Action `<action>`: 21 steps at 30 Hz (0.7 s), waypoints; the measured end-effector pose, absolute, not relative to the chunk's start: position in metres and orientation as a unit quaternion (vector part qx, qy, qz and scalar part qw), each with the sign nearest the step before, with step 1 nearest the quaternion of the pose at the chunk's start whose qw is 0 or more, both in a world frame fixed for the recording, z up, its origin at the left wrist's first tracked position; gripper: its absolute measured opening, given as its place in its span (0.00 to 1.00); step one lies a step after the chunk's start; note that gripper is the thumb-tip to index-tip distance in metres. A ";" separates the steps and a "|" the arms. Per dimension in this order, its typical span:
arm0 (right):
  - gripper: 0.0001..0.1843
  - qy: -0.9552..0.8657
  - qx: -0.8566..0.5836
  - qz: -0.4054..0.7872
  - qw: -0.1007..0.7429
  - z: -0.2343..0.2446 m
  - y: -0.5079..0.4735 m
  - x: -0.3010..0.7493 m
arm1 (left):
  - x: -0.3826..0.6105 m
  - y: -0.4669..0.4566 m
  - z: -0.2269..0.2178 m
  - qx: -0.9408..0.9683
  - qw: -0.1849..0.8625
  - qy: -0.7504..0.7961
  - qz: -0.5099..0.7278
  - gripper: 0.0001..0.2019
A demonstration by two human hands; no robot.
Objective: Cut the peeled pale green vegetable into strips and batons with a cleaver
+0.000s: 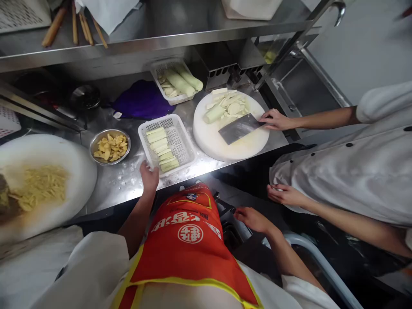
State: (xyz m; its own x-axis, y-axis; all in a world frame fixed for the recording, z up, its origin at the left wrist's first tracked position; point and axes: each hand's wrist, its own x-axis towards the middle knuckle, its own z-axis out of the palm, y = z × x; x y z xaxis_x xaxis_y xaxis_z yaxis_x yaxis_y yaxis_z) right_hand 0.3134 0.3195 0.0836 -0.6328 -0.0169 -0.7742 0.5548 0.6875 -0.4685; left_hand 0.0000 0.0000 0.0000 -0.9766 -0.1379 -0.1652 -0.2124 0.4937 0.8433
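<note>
My left hand (149, 177) is beside the near left corner of a white perforated basket (185, 146), thumb and fingers apart. Whether it touches the rim I cannot tell. Pale green vegetable pieces (162, 150) lie in a row along the basket's left side. Away from the counter, my right hand (252, 218) hangs low with loosely bent fingers and nothing visible in it. A steel bowl (93, 150) of yellowish slices (111, 147) stands left of the basket.
At right, a co-worker's hand (277, 119) is on a cleaver (240, 128) lying on a round white board (206, 141) with cut vegetable. Another board (80, 171) with yellow shreds is at left. Behind are a second basket (175, 101), a purple cloth (141, 101) and an overhead shelf (180, 36).
</note>
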 end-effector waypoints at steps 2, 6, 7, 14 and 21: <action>0.20 0.828 0.167 -0.354 0.400 0.082 0.316 0.314 | -0.009 0.007 0.015 -0.037 -0.041 0.880 0.471 0.32; 0.16 0.824 0.148 -0.355 0.415 0.090 0.308 0.308 | -0.020 0.043 0.052 0.098 -0.085 0.877 0.462 0.28; 0.16 0.825 0.133 -0.358 0.417 0.095 0.311 0.302 | -0.021 0.057 0.060 0.129 -0.078 0.872 0.466 0.25; 0.20 0.926 0.169 -0.163 0.295 0.127 0.435 0.190 | -0.040 0.200 0.085 0.343 0.086 0.833 0.426 0.13; 0.34 0.965 0.192 -0.009 0.176 0.106 0.600 0.094 | -0.067 0.327 0.066 0.374 0.200 0.884 0.198 0.12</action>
